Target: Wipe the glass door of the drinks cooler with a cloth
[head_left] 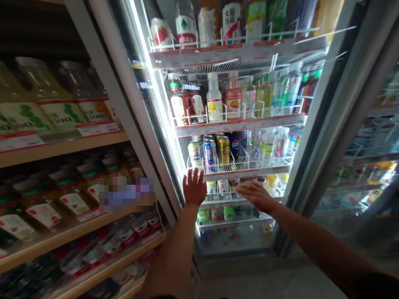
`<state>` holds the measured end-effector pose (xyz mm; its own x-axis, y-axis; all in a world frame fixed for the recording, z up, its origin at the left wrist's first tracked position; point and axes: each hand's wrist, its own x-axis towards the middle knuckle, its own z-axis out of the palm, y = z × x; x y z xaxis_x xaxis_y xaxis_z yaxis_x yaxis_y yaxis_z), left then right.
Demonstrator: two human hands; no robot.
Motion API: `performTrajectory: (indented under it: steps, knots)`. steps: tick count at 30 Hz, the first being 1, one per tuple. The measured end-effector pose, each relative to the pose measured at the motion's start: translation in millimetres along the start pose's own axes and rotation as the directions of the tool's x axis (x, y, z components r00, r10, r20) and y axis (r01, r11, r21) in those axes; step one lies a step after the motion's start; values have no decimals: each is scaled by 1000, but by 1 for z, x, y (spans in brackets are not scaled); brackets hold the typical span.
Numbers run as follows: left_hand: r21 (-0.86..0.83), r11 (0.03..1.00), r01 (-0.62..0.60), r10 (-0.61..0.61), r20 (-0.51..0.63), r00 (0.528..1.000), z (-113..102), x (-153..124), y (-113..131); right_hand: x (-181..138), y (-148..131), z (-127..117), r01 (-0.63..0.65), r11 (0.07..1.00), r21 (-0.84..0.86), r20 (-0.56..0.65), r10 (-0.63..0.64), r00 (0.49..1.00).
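Observation:
My left hand (195, 187) reaches up with its fingers spread, holding nothing, in front of the lower left of a lit drinks fridge. Just beyond its fingertips stand a white-and-gold can (195, 153) and a blue can (210, 155) on a wire shelf. My right hand (254, 195) is stretched out flat, fingers pointing left, with nothing in it. It hovers before the shelf of cups and small packs (223, 187). A gold can (223, 150) and a dark Pepsi bottle (235, 144) stand above and between the hands. Whether either hand touches a shelf I cannot tell.
Upper fridge shelves carry juice bottles (214, 97) and large bottles (186, 25) behind wire rails. On the left, a wooden shelf (62, 149) holds rows of bottled drinks. A metal door frame (324, 137) borders the right side, with another stocked cooler (358, 170) beyond.

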<state>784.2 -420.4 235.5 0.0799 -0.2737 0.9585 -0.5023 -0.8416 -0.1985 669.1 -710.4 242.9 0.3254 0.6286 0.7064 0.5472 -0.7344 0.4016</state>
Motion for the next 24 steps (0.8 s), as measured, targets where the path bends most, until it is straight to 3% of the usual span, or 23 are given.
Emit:
performTrajectory:
  steps: [3, 5, 7, 13, 17, 20, 24]
  knots:
    - [-7, 1000, -8, 7, -14, 1000, 0, 2, -1, 0, 27, -22, -228, 973, -43, -91, 223, 970]
    - [-15, 1000, -3, 2, -13, 1000, 0, 2, 0, 3, 45, -36, -394, 917, -54, -239, 371, 897]
    - [-38, 999, 19, -19, 9, 1000, -1, 3, 2, 0, 49, -41, -466, 883, -51, -334, 425, 842]
    - [-102, 987, 127, -115, 117, 986, -10, 6, 6, -32, 33, -35, -279, 957, -74, -187, 262, 947]
    - [-106, 980, 168, -154, 130, 980, -19, 15, 18, -34, 76, -56, -390, 915, -100, -248, 357, 901]
    - [-92, 963, 252, -243, 98, 965, -18, 24, 46, -42, 95, -65, -409, 906, -107, -290, 365, 884]
    - [-113, 966, 231, -228, 40, 973, -3, 35, 102, -68, 92, -69, -212, 973, -92, -186, 192, 964]
